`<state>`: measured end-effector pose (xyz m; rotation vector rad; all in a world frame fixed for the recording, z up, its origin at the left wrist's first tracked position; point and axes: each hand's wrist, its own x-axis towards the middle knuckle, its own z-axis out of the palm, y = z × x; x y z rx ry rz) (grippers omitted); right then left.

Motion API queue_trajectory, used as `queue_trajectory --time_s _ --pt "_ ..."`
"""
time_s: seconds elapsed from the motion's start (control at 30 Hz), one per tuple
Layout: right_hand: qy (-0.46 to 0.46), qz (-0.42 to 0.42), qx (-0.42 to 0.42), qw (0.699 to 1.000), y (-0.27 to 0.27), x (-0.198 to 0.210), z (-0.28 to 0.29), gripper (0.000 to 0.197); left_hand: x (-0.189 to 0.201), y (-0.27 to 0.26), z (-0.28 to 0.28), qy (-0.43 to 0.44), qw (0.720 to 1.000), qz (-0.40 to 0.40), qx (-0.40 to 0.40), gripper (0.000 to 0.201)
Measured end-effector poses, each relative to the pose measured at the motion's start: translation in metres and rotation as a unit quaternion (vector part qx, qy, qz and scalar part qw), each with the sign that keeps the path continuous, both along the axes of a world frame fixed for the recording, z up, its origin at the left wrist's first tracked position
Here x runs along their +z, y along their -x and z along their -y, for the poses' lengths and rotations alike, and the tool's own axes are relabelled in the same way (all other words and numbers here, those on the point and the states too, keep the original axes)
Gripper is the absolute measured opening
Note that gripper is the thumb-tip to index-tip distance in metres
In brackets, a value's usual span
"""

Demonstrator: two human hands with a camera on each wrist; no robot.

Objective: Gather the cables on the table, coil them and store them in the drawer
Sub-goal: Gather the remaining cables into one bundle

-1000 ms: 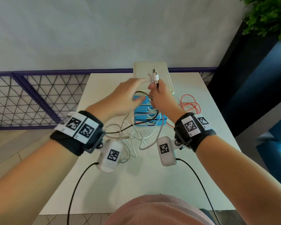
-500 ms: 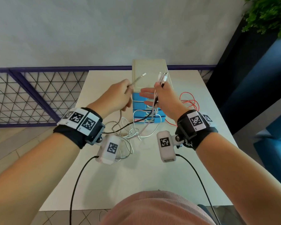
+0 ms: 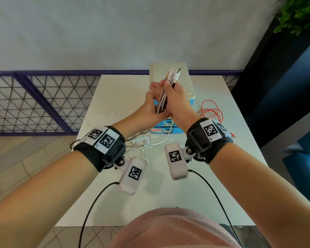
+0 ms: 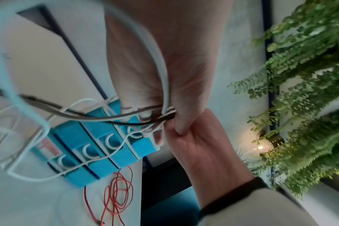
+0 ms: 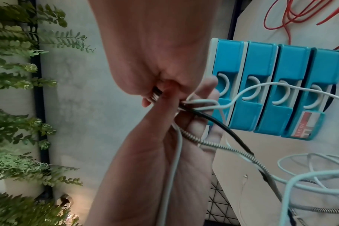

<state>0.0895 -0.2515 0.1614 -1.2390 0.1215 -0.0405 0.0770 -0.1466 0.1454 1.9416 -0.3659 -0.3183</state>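
Note:
Both hands meet above the white table [image 3: 115, 197], in front of the blue drawer unit [image 3: 168, 130]. My right hand [image 3: 174, 94] grips a bundle of cables [image 3: 161, 102] upright, with the plug ends [image 3: 174, 75] sticking out above its fingers. From the left, my left hand [image 3: 155, 97] curls round the same bundle lower down, a braided metal cable among them. White, black and braided lengths [image 5: 222, 126] hang from the two hands to a loose tangle [image 3: 141, 143] on the table. In the left wrist view the cables [image 4: 106, 118] run into my left hand [image 4: 164, 76].
A loose red cable [image 3: 211, 111] lies on the table right of the drawer unit [image 5: 261, 91], whose drawers are all closed. A thin white cable [image 3: 111, 113] lies at the left. A purple mesh railing [image 3: 43, 104] and a wall stand behind; plants [image 3: 301, 13] at the upper right.
My left hand picked up the braided cable's end, held it apart, then brought it in to the bundle in my right hand. Both hands now sit together, slightly higher.

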Motion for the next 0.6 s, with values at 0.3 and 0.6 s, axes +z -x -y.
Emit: queue_trajectory --time_s 0.3,0.6 --pt "-0.054 0.043 -0.075 0.995 0.005 0.009 0.004 0.025 0.001 -0.016 -0.009 0.031 0.992 0.093 -0.075 0.019" --pt "-0.078 0.084 -0.15 0.982 0.004 0.018 0.013 0.024 -0.023 -0.021 -0.029 -0.235 0.955 0.147 -0.106 0.018"
